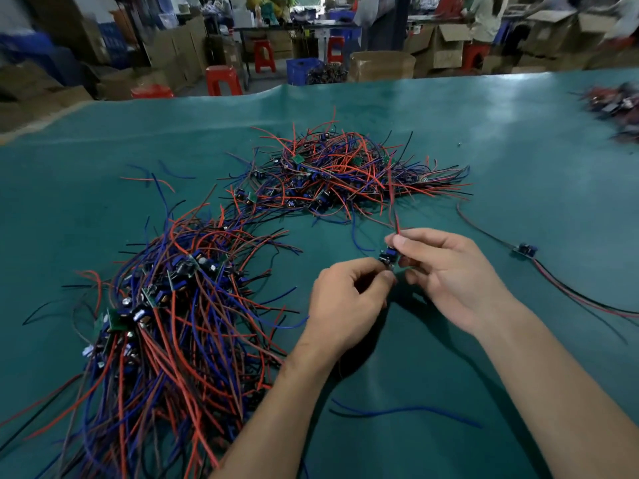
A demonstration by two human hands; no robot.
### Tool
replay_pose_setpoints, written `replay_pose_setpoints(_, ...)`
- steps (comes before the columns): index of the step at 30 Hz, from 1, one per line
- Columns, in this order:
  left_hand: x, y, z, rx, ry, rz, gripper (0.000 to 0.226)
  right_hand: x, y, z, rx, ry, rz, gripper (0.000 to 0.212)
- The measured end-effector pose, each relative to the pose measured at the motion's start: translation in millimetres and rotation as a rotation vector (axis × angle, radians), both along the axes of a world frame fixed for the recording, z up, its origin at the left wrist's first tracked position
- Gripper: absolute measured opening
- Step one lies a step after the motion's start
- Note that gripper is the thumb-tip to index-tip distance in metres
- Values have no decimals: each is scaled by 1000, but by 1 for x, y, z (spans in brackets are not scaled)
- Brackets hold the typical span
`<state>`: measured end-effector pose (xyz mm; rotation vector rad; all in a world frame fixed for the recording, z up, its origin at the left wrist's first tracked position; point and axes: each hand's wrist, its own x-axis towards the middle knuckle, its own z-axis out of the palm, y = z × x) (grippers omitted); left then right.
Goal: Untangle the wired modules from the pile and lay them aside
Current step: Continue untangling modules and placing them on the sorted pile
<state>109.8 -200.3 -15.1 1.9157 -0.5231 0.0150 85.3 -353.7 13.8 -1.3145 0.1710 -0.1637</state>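
Right hand: my right hand (446, 271) pinches the small module (388, 254) between thumb and curled fingers, just above the mat
Left hand: my left hand (349, 302) meets it from below, fingertips curled onto the module's lower edge (I cannot tell how firm that grip is)
Module wires: a red wire (396, 223) rises from the pinch toward the far pile
Far pile: a tangle of red, blue and black leads (345, 171) beyond my hands
Near pile: a bigger heap (166, 323) to my left, boards showing among the wires
Set aside: one wired module (525, 250) lies alone to my right
Surface: green mat (484, 150)
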Motion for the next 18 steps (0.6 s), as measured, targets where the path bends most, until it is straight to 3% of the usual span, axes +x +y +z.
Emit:
replay_pose_setpoints(3,2,0,-2,10,-11,22,31,0,-2,-2,-104,-68,-62,3)
replay_pose_setpoints(9,5,-1,-4,-54,47,8,32,7,-4,-12,-487,-144,-369,17)
replay_pose_setpoints(18,5,-1,-8,-15,38,16,31,6,-44,-6,-364,-205,-831,10)
